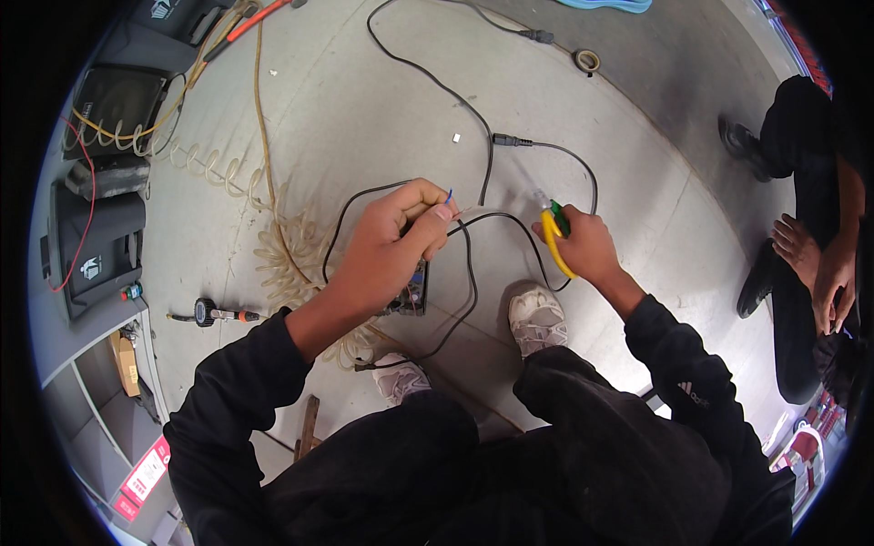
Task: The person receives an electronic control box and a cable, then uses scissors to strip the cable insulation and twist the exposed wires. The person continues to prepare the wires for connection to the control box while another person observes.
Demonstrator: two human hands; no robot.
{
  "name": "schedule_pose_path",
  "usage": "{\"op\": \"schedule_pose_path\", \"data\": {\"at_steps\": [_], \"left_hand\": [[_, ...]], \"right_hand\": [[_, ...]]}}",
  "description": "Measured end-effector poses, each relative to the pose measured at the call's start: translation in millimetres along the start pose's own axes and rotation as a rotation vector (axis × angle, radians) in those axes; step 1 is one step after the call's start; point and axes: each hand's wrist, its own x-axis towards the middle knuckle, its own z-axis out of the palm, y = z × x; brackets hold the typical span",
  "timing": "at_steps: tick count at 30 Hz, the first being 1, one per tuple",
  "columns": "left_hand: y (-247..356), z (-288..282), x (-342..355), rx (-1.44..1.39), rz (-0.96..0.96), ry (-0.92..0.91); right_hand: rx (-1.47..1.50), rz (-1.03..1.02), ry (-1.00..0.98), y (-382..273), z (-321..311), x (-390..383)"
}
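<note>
My left hand is closed in a pinch on the end of a black cable. A thin blue wire pokes up past the fingertips, and a fine pale strand points to the right. My right hand grips pliers with yellow and green handles; their metal jaws are blurred and stand apart from the wire. The black cable loops over the floor around both hands. Partly hidden under my left hand is a small device with exposed electronic parts.
A coiled clear air hose and a gauge lie to the left, beside dark boxes and a grey shelf. Ahead are a cable connector and a tape roll. Another person's hands show at the right.
</note>
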Motion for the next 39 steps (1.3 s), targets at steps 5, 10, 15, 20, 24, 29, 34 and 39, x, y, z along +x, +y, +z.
{"op": "schedule_pose_path", "data": {"at_steps": [5, 10, 15, 20, 24, 29, 34, 39], "left_hand": [[1.0, 3.1, -1.3, 0.004, 0.038, 0.007], [0.9, 1.3, -4.8, 0.037, 0.065, -0.032], [14.0, 5.1, -7.1, 0.109, -0.057, -0.106], [26.0, 6.9, -13.6, 0.271, -0.036, -0.149], [32.3, 8.2, -19.9, 0.283, -0.033, -0.170], [44.7, 16.9, -23.6, 0.274, 0.111, -0.127], [51.2, 19.0, -24.4, 0.269, 0.204, -0.114], [52.5, 17.4, -25.4, 0.277, 0.246, -0.122]], "right_hand": [[-0.228, -0.159, 0.108, 25.9, 17.6, 5.9], [-0.067, -0.320, 0.125, 4.3, -7.9, 3.3], [0.791, -0.364, -0.358, -101.3, -87.6, -17.4], [0.613, -0.644, -0.502, -135.1, -105.1, -23.2], [0.881, -0.658, -0.555, -131.1, -94.1, -29.1], [1.330, -0.395, -0.716, -130.2, -82.9, -41.3], [1.564, -0.302, -0.835, -137.4, -88.4, -51.5], [1.596, -0.285, -0.881, -140.6, -90.1, -56.6]]}}
